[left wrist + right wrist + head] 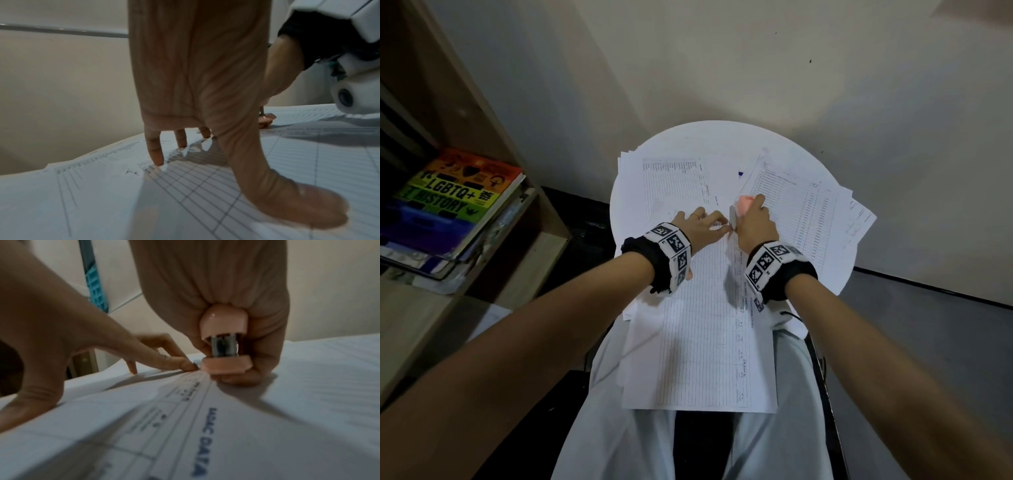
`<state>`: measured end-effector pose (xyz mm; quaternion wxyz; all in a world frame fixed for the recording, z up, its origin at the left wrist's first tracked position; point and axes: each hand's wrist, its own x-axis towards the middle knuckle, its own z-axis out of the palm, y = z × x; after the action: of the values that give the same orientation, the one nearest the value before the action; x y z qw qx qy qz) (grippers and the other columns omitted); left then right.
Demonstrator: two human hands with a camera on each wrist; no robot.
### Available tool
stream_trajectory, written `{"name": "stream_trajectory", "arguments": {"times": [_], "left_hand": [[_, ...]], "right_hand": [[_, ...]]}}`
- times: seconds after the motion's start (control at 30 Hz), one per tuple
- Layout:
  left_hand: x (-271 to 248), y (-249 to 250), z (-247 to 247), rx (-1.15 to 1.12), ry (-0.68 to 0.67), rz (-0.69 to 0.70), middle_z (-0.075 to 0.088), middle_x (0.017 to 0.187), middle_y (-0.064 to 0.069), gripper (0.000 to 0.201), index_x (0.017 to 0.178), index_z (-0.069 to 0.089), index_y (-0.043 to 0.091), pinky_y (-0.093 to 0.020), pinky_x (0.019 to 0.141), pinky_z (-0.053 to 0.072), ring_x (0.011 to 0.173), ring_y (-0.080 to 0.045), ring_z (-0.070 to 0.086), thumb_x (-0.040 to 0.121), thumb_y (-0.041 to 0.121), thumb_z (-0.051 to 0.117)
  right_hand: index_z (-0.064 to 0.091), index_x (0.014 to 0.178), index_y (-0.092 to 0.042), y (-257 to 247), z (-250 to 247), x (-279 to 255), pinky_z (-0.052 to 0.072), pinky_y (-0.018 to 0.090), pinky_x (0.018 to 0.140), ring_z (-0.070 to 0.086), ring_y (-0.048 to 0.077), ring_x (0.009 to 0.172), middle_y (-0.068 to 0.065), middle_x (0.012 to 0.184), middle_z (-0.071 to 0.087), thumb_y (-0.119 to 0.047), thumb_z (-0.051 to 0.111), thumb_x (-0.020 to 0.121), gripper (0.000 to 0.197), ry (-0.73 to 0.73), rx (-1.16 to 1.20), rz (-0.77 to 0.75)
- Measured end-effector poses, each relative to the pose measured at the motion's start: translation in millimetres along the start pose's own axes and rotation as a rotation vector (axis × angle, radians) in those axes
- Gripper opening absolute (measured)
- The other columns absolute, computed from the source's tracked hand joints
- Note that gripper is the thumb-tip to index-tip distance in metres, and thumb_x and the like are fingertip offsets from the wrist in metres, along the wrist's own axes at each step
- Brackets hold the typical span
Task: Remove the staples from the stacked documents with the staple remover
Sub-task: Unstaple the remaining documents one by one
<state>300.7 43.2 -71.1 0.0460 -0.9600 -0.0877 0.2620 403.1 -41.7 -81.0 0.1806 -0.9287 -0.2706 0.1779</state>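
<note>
A stapled document (698, 329) of ruled tables lies lengthwise over the round white table (688, 137) and my lap. My right hand (751, 224) grips a pink staple remover (743, 205) (223, 344), its tip down on the document's top corner. My left hand (698, 226) presses the sheet beside that corner with spread, straight fingers (156, 152); its thumb (308, 206) lies flat on the paper (205, 186). In the right wrist view the left forefinger (176, 363) touches the paper right next to the remover's pink base. No staple can be made out.
More printed sheets lie in two piles on the table: one at the back left (671, 178), one fanned at the right (808, 212). A wooden shelf (493, 219) with a rainbow book (458, 195) stands at the left. A wall is close behind the table.
</note>
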Motion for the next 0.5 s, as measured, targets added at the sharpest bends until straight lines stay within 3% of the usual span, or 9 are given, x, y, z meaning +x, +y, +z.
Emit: {"name": "stream_trajectory", "arguments": {"times": [0.13,0.2,0.3,0.5], "left_hand": [[-0.5,-4.7,0.1,-0.039,0.033,0.034,0.012,0.152,-0.002,0.134,0.151,0.003,0.027,-0.052,0.100,0.039,0.134,-0.030,0.023,0.050,0.043,0.090],[-7.4,-12.9,6.4,-0.146,0.074,0.051,0.015,0.153,-0.001,0.125,0.151,0.009,0.026,-0.049,0.103,0.036,0.135,-0.027,0.023,0.055,0.044,0.087],[-21.7,-23.7,29.8,-0.373,0.198,-0.032,0.018,0.154,-0.001,0.112,0.150,0.020,0.022,-0.044,0.109,0.034,0.139,-0.023,0.023,0.061,0.051,0.081],[-33.2,-21.9,50.6,-0.610,0.328,-0.124,0.019,0.157,-0.002,0.100,0.144,0.034,0.013,-0.035,0.112,0.027,0.143,-0.020,0.021,0.063,0.047,0.081]], "right_hand": [[0.026,0.133,-0.001,7.9,-2.3,-4.6,0.040,0.040,0.071,0.056,0.038,0.103,0.021,0.125,0.048,-0.016,0.043,0.098,0.042,0.025,0.051,-0.057],[0.026,0.133,0.000,10.2,-4.4,-11.0,0.046,0.044,0.072,0.057,0.039,0.098,0.022,0.123,0.049,-0.018,0.040,0.099,0.040,0.036,0.106,-0.113],[0.026,0.134,0.000,11.2,-3.3,-24.2,0.050,0.046,0.074,0.057,0.038,0.095,0.021,0.123,0.050,-0.021,0.038,0.099,0.042,0.007,0.152,-0.191],[0.025,0.137,-0.004,-11.2,16.0,-41.8,0.048,0.043,0.080,0.057,0.036,0.103,0.018,0.123,0.052,-0.026,0.042,0.098,0.048,-0.132,0.002,-0.224]]}}
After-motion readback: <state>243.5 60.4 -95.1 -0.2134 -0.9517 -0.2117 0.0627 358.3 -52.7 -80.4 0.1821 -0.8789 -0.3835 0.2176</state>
